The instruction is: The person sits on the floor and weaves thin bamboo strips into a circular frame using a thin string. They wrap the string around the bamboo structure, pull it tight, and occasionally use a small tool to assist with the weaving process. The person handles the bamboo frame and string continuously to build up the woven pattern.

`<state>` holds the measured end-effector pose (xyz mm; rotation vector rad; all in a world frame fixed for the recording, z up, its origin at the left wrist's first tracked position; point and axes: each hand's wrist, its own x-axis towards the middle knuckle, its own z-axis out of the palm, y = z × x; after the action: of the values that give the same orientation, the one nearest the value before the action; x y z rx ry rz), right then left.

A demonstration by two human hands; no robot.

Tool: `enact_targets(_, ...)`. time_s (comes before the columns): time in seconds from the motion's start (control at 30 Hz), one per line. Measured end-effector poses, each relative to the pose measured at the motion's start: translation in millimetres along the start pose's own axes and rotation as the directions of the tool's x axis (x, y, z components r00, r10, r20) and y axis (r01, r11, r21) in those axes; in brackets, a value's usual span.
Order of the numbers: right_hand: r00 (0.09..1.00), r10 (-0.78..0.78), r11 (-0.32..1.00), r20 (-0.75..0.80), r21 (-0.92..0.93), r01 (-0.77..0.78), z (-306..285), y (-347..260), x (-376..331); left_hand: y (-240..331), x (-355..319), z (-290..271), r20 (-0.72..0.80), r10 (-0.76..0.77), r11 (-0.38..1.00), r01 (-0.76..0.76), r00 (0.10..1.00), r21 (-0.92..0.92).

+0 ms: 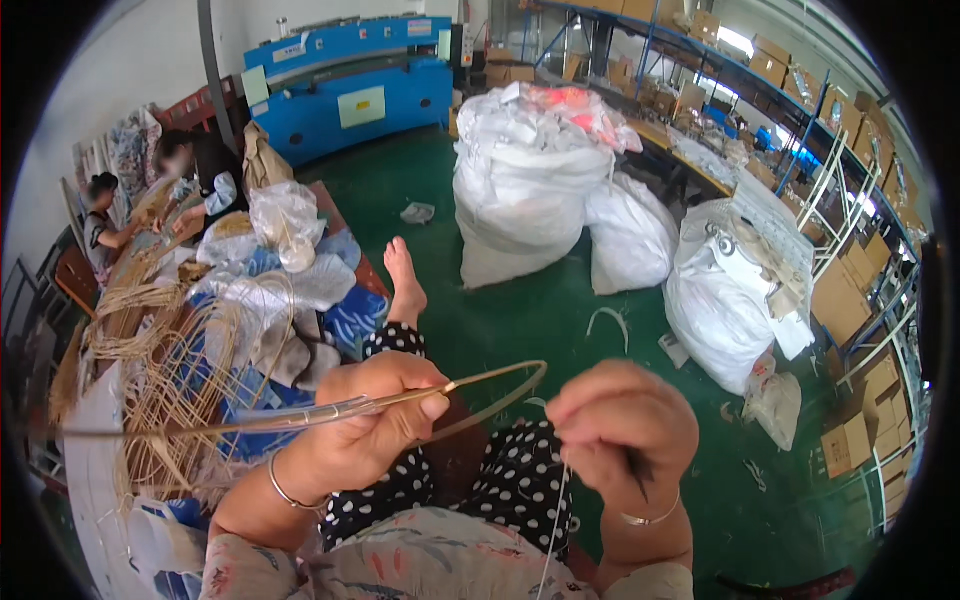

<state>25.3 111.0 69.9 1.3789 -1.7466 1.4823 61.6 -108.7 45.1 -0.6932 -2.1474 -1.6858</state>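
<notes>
My left hand point(365, 420) is closed in a pinch on a thin tan hoop point(505, 371), which looks like rattan or cane and is seen nearly edge-on. The hoop runs out to the left past my wrist and bends round near my right hand. A clear, shiny wrap covers part of it beside my left thumb. To the right, my right hand point(630, 430) has its fingers pressed together on a thin white cord point(558, 510). The cord hangs down over my lap, and a short end shows near my fingertips. Both hands are raised above my knees.
A table point(95, 480) on the left carries a heap of tan cane hoops point(165, 385) and plastic bags point(285, 215). Two people work at its far end. Big white sacks point(525, 190) stand on the green floor, near a blue machine point(350, 95) and shelves with cardboard boxes point(845, 440).
</notes>
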Motion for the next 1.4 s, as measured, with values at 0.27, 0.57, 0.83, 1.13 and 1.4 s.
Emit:
enact_targets(0.27,0.958,0.184,0.968,0.218,0.132,-0.216,23,32,11,-4,-14,13,0.080,0.061,0.998,-0.060,0.995,-0.017)
enact_targets(0.57,0.689,0.590,0.624,0.420,0.304,-0.720,28,54,-5,-30,4,1,0.026,-0.121,0.972,0.123,0.992,-0.201)
enact_targets(0.83,0.760,0.649,0.717,0.026,0.311,-0.623,12,48,16,-13,61,4,-0.093,0.331,0.867,-0.263,0.939,0.423)
enact_targets(1.13,0.809,0.358,0.927,-0.466,0.285,-0.246,72,50,2,15,87,27,-0.161,0.342,0.885,-0.259,0.926,0.388)
enact_targets(1.4,0.831,0.347,0.936,-0.435,0.216,-0.278,36,50,4,22,68,-24,-0.129,0.136,0.981,-0.115,0.982,0.155)
